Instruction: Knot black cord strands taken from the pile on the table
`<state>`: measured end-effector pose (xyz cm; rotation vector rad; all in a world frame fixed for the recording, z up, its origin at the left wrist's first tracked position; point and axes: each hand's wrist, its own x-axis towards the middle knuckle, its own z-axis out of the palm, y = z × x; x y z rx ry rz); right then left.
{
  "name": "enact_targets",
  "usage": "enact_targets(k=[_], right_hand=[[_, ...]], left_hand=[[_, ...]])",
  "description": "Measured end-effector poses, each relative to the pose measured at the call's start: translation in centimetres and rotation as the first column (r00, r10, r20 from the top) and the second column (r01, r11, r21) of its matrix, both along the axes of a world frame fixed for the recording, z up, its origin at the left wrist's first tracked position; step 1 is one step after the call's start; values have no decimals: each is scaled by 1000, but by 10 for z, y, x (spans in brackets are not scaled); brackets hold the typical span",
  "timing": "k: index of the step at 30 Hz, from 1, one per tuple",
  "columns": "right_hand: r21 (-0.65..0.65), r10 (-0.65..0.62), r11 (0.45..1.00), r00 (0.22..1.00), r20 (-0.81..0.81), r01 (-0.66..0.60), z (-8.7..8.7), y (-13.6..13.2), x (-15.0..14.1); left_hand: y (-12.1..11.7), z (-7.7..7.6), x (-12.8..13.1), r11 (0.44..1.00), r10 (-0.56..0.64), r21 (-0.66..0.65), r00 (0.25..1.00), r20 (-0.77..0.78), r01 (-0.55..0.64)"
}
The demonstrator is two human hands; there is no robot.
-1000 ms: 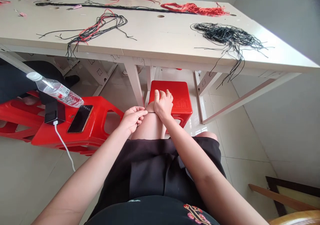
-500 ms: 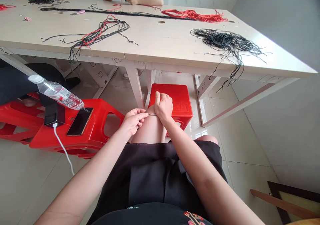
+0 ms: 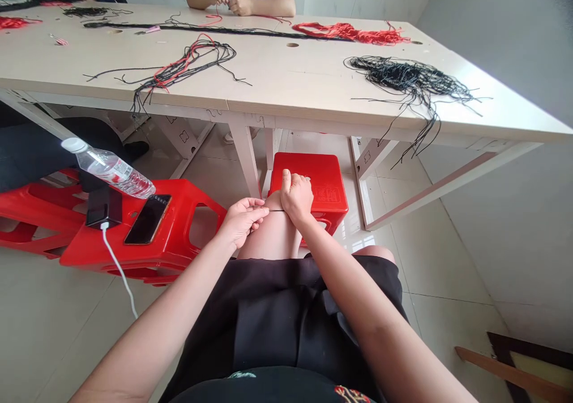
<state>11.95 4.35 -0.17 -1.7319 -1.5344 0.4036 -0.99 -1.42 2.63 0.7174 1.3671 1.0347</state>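
Observation:
My left hand (image 3: 245,221) is closed in a pinch on a thin black cord (image 3: 276,211) just above my bare knee. From those fingertips a short stretch of cord runs taut to the right and disappears under my right hand (image 3: 296,197). That hand lies palm down on the knee, thumb raised apart from the fingers, which extend over the far side. It presses the cord against the skin. What lies beneath the palm is hidden.
Ahead is a pale table (image 3: 286,86) bearing black cords (image 3: 407,74), a mixed black-and-red bundle (image 3: 183,65) and red cords (image 3: 349,31). A red stool (image 3: 308,173) stands beyond my knee. Another stool at left carries a bottle (image 3: 114,170) and phone (image 3: 147,219). Across sits a person (image 3: 242,0).
The whole view has shifted slightly right and down. Both hands keep nearly the same place on the knee, with the cord still stretched between them.

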Motion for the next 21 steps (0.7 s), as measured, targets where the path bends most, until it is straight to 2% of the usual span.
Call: enact_targets(k=[13, 21], right_hand=[[-31, 23, 999, 999, 25, -23, 6, 7, -1], [-31, 4, 1000, 1000, 24, -3, 5, 11, 0]], left_hand=[[7, 4, 3, 999, 41, 1, 999, -29, -41], [4, 7, 5, 1000, 7, 27, 995, -104, -4]])
